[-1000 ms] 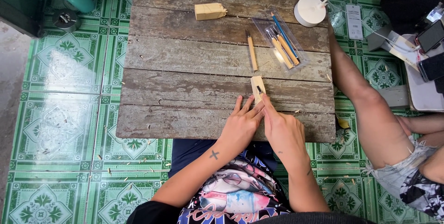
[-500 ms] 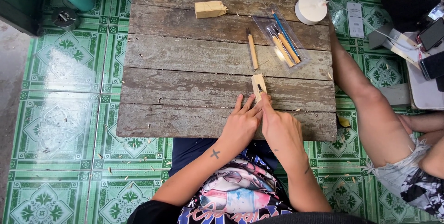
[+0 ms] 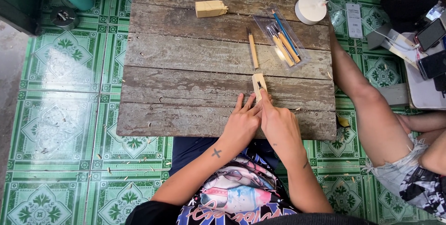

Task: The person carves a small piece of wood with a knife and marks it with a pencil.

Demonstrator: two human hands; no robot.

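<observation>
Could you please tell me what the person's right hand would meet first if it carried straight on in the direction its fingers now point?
The right hand points up the table, already touching the small pale wooden block. Past it, likely the loose wooden-handled carving tool, though the line may pass just beside it.

We are working on a rough, weathered wooden bench (image 3: 186,58) — pale bare-wood block (image 3: 259,82), glossy clear plastic tray (image 3: 283,34), shiny glazed green floor tiles (image 3: 65,113).
</observation>
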